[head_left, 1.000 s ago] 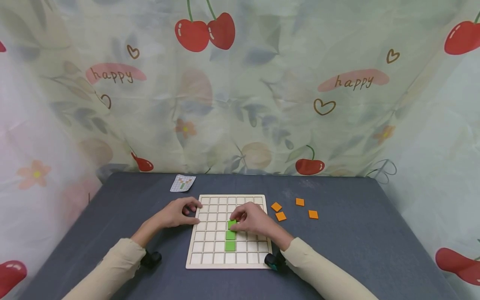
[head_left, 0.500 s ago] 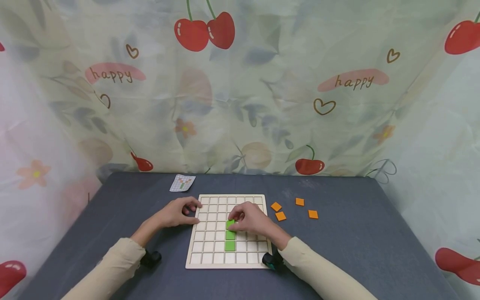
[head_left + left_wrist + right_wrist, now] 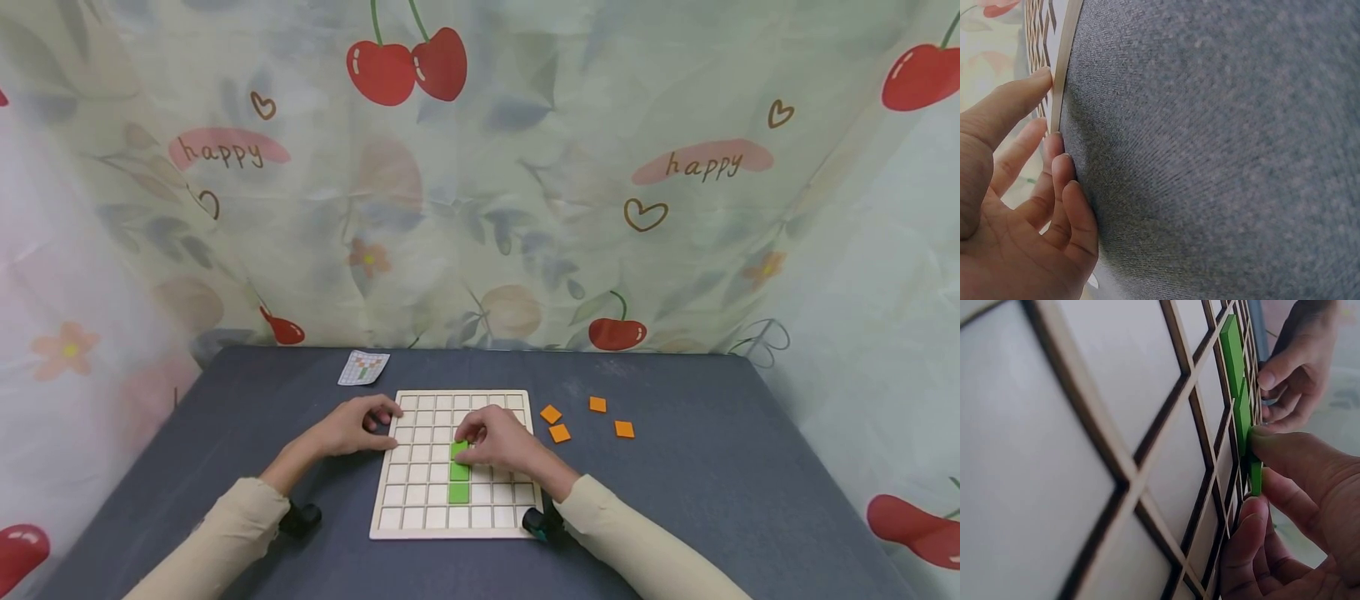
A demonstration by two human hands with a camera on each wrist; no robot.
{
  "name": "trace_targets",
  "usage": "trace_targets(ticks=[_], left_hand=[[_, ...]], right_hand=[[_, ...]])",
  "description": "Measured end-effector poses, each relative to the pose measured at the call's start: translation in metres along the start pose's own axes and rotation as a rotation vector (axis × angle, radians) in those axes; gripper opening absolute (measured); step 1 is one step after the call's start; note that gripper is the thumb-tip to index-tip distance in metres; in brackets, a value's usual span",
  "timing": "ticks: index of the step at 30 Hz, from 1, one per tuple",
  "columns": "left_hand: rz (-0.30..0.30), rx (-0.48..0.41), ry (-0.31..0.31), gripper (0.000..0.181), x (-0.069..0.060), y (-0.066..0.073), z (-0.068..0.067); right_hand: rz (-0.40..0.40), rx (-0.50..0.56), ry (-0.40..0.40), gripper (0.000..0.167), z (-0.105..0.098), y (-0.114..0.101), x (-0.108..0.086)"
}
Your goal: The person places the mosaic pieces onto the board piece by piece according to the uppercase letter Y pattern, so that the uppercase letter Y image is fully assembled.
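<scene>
The thumb and index finger of the right hand (image 3: 501,439) pinch the farthest green square tile (image 3: 457,450), with little gap between the tips. It is flat, thin, smooth and bright green, and lies over the pale wooden grid board (image 3: 415,494), directly under those fingertips. Just nearer the person than the fingertips, the middle green square tile (image 3: 459,472) and the nearest green square tile (image 3: 458,493) continue the column.

The left hand (image 3: 348,427) has its thumb and index finger well parted, their tips touching the board's left edge; its other fingers bend loosely beside that edge.

To the right of the right fingers, off the board, lie four orange square tiles (image 3: 559,433). Beyond the left fingers lies a white paper card (image 3: 363,367) whose coloured grid print is too small to read fully.

The right thumb hides part of the pinched tile, and whether it sits flat in its cell cannot be told. The right hand also covers several board cells. Both wrist views cut the board off.
</scene>
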State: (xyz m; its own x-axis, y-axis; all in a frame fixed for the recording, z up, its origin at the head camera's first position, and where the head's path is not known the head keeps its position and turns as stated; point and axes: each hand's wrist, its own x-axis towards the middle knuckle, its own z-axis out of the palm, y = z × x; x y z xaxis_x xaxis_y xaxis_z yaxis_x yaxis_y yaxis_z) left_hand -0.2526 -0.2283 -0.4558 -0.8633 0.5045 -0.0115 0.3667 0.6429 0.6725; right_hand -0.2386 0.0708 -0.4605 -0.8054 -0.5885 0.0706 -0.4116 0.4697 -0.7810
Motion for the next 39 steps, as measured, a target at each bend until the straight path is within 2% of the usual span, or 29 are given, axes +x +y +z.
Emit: trace_targets(ticks=[10, 17, 27, 39], left_hand=[[0.002, 0.003, -0.003, 0.04, 0.0, -0.001, 0.0], [0.006, 0.013, 0.003, 0.04, 0.001, -0.003, 0.001], [0.013, 0.01, 0.0, 0.04, 0.001, -0.004, 0.001], [0.009, 0.01, -0.005, 0.04, 0.0, -0.002, 0.0]], right_hand=[[-0.008, 0.047, -0.016, 0.017, -0.003, 0.001, -0.003], [-0.062, 0.098, -0.03, 0.019, -0.013, 0.006, -0.009], [-0.104, 0.121, -0.038, 0.022, -0.044, 0.02, -0.031], [-0.051, 0.074, 0.008, 0.027, -0.086, 0.051, -0.062]])
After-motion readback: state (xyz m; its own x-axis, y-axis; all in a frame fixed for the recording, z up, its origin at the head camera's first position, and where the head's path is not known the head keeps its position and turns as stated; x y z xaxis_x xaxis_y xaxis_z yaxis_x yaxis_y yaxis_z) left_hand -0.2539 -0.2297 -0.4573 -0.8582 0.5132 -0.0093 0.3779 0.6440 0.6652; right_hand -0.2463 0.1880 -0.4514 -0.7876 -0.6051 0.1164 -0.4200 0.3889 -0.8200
